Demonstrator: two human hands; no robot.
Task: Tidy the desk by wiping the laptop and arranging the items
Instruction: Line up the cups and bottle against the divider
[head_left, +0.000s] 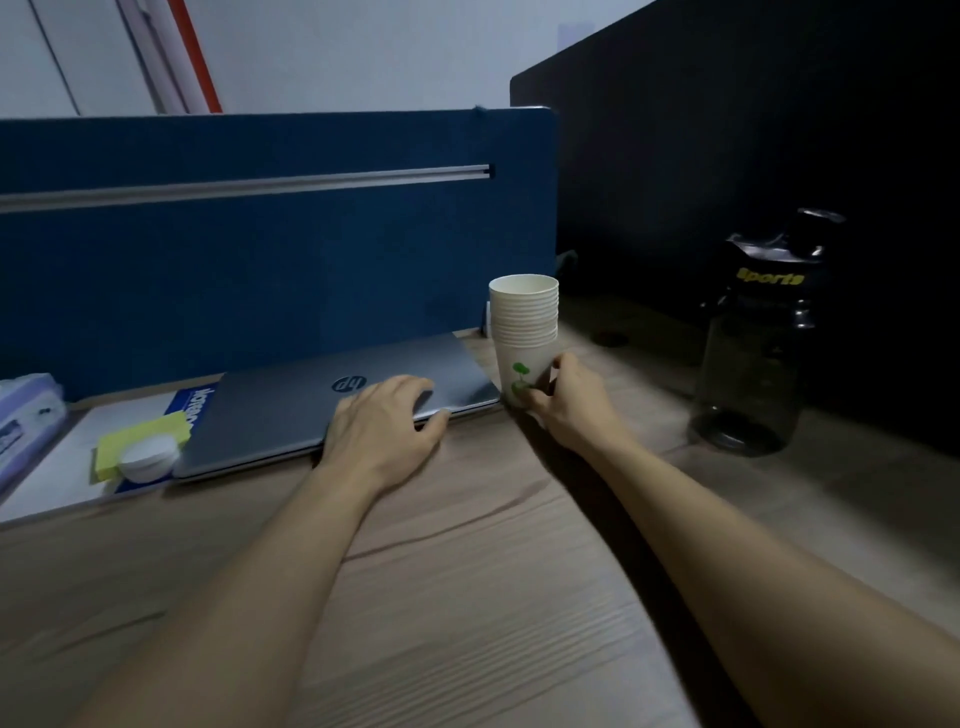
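A closed grey laptop lies on the wooden desk against the blue partition. My left hand rests on its front right corner, fingers spread over the lid and thumb at the front edge. A stack of white paper cups with a green leaf print stands just right of the laptop. My right hand grips the bottom cup of the stack. A yellow pad of sticky notes with a small white round lid on it sits at the laptop's left end, on a blue-and-white notebook.
A dark sports water bottle stands at the right near a black partition. A tissue pack lies at the far left edge. The blue partition closes the back of the desk. A dark round cable hole is behind the cups.
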